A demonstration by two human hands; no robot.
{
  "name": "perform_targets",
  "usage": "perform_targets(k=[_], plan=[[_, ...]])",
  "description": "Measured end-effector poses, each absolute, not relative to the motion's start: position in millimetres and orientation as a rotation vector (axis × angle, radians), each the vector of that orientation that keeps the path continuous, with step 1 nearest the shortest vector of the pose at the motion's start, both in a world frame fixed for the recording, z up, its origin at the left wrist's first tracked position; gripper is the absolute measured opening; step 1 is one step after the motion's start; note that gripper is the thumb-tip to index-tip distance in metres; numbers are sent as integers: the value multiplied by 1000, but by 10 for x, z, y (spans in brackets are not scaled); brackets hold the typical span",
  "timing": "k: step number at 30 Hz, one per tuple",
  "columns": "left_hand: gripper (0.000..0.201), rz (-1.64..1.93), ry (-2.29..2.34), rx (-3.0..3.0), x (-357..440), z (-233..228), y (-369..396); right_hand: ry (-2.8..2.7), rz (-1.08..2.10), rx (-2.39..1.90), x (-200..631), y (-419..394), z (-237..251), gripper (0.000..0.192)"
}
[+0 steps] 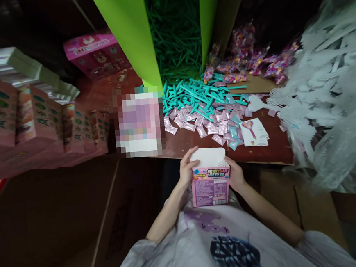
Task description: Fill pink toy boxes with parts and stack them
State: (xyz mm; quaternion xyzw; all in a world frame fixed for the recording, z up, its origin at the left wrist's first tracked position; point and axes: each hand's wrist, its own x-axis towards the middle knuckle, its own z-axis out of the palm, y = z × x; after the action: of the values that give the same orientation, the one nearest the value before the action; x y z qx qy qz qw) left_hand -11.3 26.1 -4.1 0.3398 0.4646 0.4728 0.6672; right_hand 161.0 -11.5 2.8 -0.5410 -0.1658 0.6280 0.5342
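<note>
A pink and purple printed carton [212, 192] is held upright close to my body, its white top flap [209, 156] standing open. My left hand [187, 170] is closed on its left edge near the flap, with the thumb bent over the front. On the opposite edge, my right hand [235, 173] grips the carton. A bit of white mesh [221, 162] shows at the carton's mouth. Beyond the hands lie several small pink sachets [202, 130], blue sachets [234, 132], a pile of teal plastic sticks [190, 93] and a stack of printed cards [254, 132].
Pink cartons [35, 116] stand in a row at left. A green-sided bin [129, 30] of teal sticks rises at the back, beside bags of colourful beads [246, 58]. Clear plastic bags with white mesh pieces [323, 64] crowd the right. A blurred patch covers part of the table [179, 147].
</note>
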Motion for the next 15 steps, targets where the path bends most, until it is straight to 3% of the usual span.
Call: perform_targets(k=[5, 7, 9, 13, 15], plan=[[82, 1112, 956, 738, -66, -48, 241, -386, 1536, -1315, 1590, -33, 63, 24], [65, 1145, 962, 763, -75, -85, 227, -468, 1493, -1266, 1607, -24, 74, 24], [27, 1175, 959, 870, -87, -115, 212, -605, 1435, -1171, 1612, -42, 66, 18], [23, 1237, 998, 1020, -61, -106, 198, -762, 1255, -1217, 1587, -96, -5, 18], [30, 1239, 1072, 961, -27, -78, 204, -794, 1114, -1350, 1570, -104, -52, 18]])
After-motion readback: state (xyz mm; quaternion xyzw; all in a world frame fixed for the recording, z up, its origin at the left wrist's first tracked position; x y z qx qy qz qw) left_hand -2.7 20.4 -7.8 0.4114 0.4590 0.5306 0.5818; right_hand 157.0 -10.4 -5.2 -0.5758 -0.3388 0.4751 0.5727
